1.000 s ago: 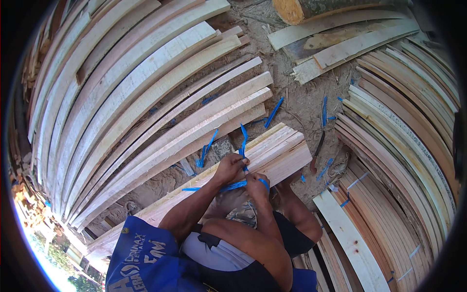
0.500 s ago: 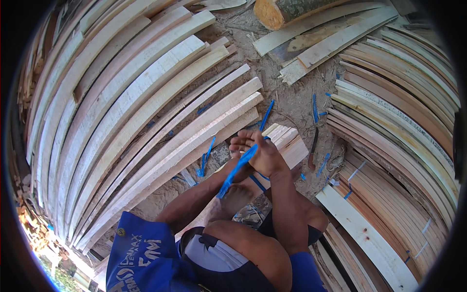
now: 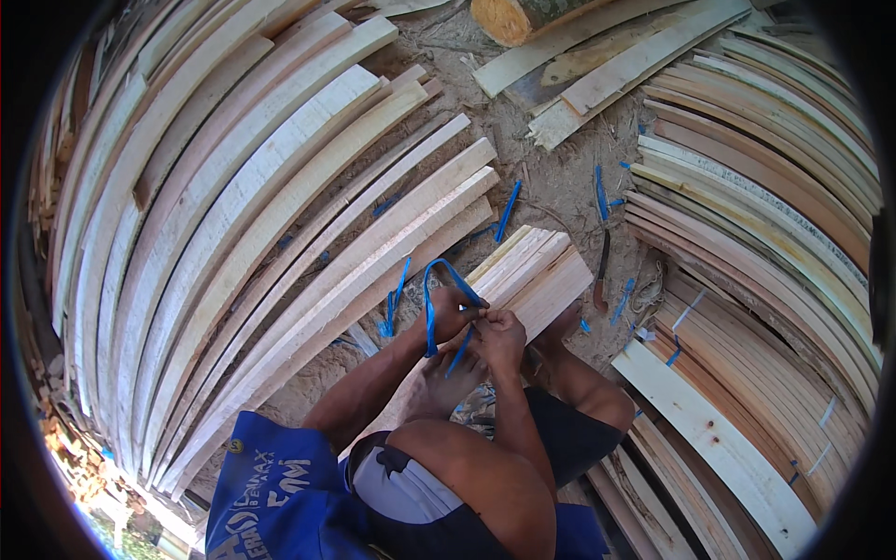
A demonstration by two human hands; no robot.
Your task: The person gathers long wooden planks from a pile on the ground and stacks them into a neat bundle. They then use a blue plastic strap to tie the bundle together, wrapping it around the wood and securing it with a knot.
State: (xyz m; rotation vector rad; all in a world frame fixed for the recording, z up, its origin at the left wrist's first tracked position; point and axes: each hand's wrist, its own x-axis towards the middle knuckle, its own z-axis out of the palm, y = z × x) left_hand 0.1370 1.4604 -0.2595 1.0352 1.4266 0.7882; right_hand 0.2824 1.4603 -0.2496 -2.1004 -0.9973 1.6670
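Observation:
A bundle of pale wooden slats (image 3: 546, 280) lies between my legs, its square-cut ends pointing to the far right. Over its near part, my left hand (image 3: 450, 315) and my right hand (image 3: 501, 341) meet, fingertips pinched together on a blue plastic strap (image 3: 429, 322). One length of the strap loops up and around beside my left hand. Another short end (image 3: 457, 358) hangs down below the fingers, over my bare foot (image 3: 439, 383). The exact crossing of the strap is hidden by my fingers.
Long boards (image 3: 280, 168) are stacked on the left, and more stacked boards (image 3: 756, 243) fill the right. A log (image 3: 509, 21) and loose planks (image 3: 635, 79) lie at the far side. Blue strap scraps (image 3: 507, 213) and a dark-bladed knife (image 3: 603, 271) rest on the ground.
My right hand has come down from above the bundle, fingers closing from open to a pinch beside my left hand. The strap, earlier pulled across my right palm, now forms a loop at the left.

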